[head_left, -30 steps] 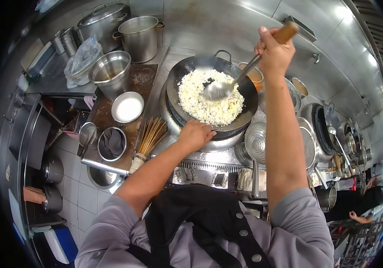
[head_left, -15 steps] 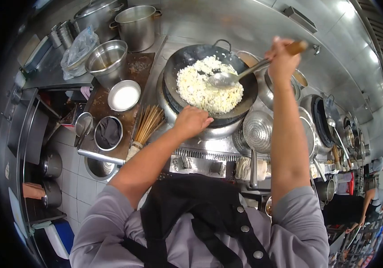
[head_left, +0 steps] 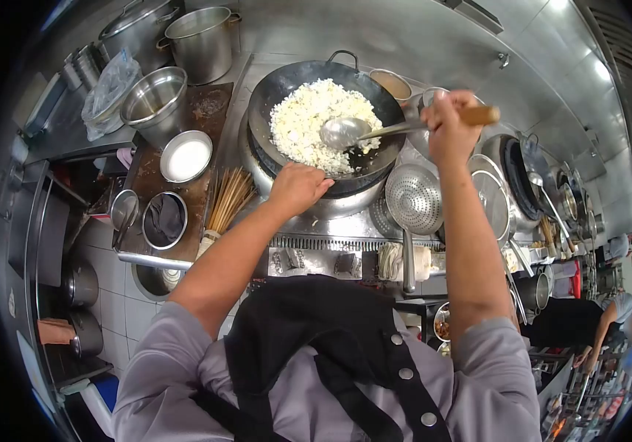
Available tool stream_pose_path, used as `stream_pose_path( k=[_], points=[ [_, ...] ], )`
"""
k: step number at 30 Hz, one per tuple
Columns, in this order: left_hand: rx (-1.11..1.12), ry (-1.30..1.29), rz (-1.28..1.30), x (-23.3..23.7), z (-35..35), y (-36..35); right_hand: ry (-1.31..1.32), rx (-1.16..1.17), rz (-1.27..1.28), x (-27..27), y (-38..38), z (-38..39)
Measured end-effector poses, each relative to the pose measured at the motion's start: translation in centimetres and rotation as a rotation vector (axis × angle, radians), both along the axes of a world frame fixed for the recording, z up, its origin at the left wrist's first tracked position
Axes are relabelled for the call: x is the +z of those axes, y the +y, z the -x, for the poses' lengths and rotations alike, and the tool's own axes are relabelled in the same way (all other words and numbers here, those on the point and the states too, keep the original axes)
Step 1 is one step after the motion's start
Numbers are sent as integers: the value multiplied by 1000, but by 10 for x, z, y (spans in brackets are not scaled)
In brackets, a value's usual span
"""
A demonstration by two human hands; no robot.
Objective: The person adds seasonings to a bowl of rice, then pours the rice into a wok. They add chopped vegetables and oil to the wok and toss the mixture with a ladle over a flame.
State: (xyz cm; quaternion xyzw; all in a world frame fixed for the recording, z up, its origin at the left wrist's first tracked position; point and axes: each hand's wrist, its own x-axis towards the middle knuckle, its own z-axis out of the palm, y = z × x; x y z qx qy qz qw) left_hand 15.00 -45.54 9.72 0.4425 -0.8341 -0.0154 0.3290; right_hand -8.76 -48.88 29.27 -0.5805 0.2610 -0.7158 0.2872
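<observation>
Pale yellow and white rice (head_left: 309, 121) lies in a black wok (head_left: 261, 96) on the stove. My left hand (head_left: 299, 188) is closed on the wok's near rim. Above the right side of the wok, my right hand (head_left: 451, 127) grips the wooden handle of a metal ladle (head_left: 344, 133). The ladle's bowl rests on the rice, near the middle of the wok. Some dark wok surface shows just below the bowl.
A bamboo brush (head_left: 230, 200) and a bowl of white contents (head_left: 185, 156) stand left of the wok. To its right lies a perforated strainer (head_left: 414, 199). Steel pots (head_left: 198, 48) are at the back left. Another person (head_left: 574, 324) works at the far right.
The ladle has moved left and is lower against the rice, with my right hand lower too. The rice has shifted toward the wok's far left side. The whole view has shifted slightly.
</observation>
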Motion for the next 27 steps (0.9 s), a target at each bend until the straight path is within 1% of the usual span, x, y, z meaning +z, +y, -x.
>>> stream_pose_path(
  k=[1,3,4,5,6,7,8,9,10,11,12,13,14,15,16,17,19,20,21,23,24,25,27],
  points=[
    [10,0,6,1,0,0,0,10,6,9,-2,4],
    [9,29,56,-5,-1,0,-107,76,11,63,31,-16],
    [21,27,54,-4,-2,-1,-45,120,72,65,47,-19],
    [13,44,47,-3,-2,-1,-48,125,67,47,40,-27],
    [1,60,40,-3,0,1,-35,146,32,15,29,-38],
    [3,54,39,-2,1,1,-24,169,1,-1,20,-46],
    [5,49,16,-1,0,1,71,124,-24,8,8,-44],
    [6,41,-11,-1,-1,2,61,132,-26,26,17,-51],
    [-9,57,10,0,-2,3,44,137,43,55,31,-59],
    [1,56,12,0,-3,2,31,141,112,69,39,-63],
    [-5,58,22,-1,-4,1,27,220,230,62,40,-59],
    [-14,59,31,-2,-3,2,27,222,228,35,29,-64],
    [-13,78,77,-2,-3,4,18,183,146,-4,12,-72],
    [-7,75,76,-1,-3,4,9,147,64,-23,1,-79],
    [-19,64,66,0,-5,4,111,149,-15,-10,-9,-70],
    [-31,55,56,1,-6,4,109,160,-17,9,-2,-73],
    [-27,58,66,2,-8,1,-5,228,49,51,13,-80],
    [-14,54,68,1,-7,3,-25,151,118,52,25,-79],
    [-4,50,67,0,-6,4,-19,151,117,33,15,-81],
    [-20,71,30,-2,-5,2,47,195,103,-36,-19,-79],
    [-30,83,4,-1,-5,1,316,-71,143,-25,-33,-75],
    [-25,82,8,0,-6,1,315,-67,148,-19,-40,-69],
    [-13,36,18,2,-7,4,23,218,61,51,-2,-90]
  ],
)
